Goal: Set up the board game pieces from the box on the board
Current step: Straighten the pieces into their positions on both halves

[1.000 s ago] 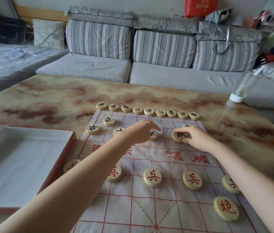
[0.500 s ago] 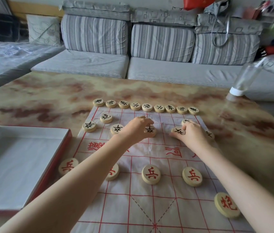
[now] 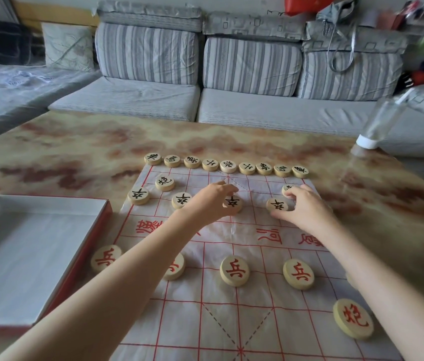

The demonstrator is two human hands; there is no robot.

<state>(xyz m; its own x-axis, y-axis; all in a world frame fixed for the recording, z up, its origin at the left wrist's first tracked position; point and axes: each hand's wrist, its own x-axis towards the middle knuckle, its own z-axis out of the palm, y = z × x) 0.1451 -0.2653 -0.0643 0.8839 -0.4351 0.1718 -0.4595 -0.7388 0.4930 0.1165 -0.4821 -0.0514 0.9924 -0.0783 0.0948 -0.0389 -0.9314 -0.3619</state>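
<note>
On the board (image 3: pixel 231 321), the left hand (image 3: pixel 212 201) pinches one black-marked piece (image 3: pixel 232 204); the right hand (image 3: pixel 306 204) grips another (image 3: pixel 277 204).

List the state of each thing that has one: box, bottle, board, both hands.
Box: open, no pieces seen inside.
Bottle: upside down on its cap.
Board: unfolded, flat on table.
Left hand: fingers on a black piece.
Right hand: fingers around another black piece.
</note>
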